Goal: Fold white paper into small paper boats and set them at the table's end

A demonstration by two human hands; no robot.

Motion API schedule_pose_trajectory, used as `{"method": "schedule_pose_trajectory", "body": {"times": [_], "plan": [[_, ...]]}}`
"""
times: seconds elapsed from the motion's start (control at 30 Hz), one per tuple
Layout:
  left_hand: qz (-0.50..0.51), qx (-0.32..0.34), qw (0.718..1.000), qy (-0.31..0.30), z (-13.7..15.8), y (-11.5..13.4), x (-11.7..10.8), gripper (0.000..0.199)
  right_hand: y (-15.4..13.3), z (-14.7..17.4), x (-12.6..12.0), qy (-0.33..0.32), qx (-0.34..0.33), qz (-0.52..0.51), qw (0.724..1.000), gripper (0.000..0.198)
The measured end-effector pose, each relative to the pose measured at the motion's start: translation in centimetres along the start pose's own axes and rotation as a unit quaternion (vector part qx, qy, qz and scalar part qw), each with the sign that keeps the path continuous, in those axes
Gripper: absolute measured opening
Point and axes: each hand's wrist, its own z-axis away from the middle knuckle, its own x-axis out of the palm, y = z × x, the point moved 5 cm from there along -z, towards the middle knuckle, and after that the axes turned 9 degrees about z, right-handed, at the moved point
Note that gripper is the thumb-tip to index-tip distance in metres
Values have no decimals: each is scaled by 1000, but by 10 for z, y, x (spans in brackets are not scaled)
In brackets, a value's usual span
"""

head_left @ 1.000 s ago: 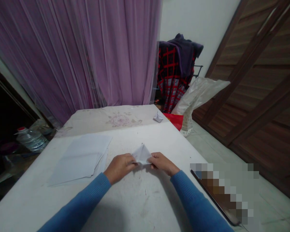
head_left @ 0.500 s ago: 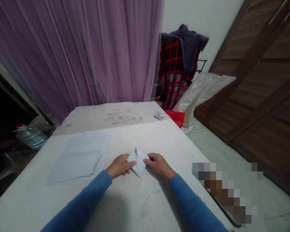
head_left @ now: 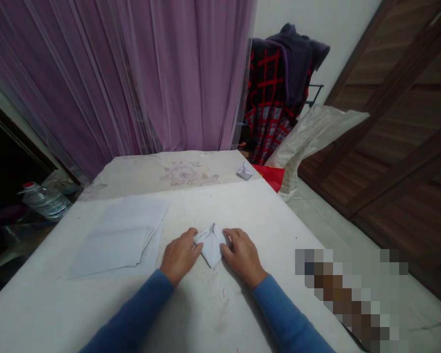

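Note:
A small white paper (head_left: 212, 249) folded into a diamond shape lies low over the table in front of me. A raised crease stands at its far tip, and faint print shows along its upper left edge. On its left corner my left hand (head_left: 180, 254) is closed, with the thumb at the near edge and the fingers beyond. My right hand (head_left: 244, 255) grips the right corner, its thumb and forefinger at the edge. Fingertips behind the paper are partly hidden. Farther off, near the right table edge, sits another small folded paper piece (head_left: 244, 171).
Loose white sheets (head_left: 121, 235) lie stacked unevenly on the left of the table (head_left: 272, 215). A phone-like item at the right edge is pixelated. Beyond the table are a red bag (head_left: 270, 176), a pale plastic sack (head_left: 316, 132) and a water jug (head_left: 46, 201).
My left hand has turned, its thumb drawn back from the paper's middle to its left side. My right fingers have spread a little along the right corner. The view has shifted slightly.

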Motion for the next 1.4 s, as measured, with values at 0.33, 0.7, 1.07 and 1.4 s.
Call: {"method": "schedule_pose_trajectory", "body": {"times": [0.33,0.7,1.07,1.4], "plan": [[-17,95,993,71,-10,20,11,42,0,8,7,116,-60,-70,989,42],[-57,165,977,122,-5,34,-2,36,-4,-8,2,47,46,-300,952,47],[-39,267,935,232,10,58,-33,19,-28,-28,-29,-12,8,-434,901,33],[-51,340,889,303,27,73,-57,14,-53,-26,-54,-1,-24,-450,893,28]]}}
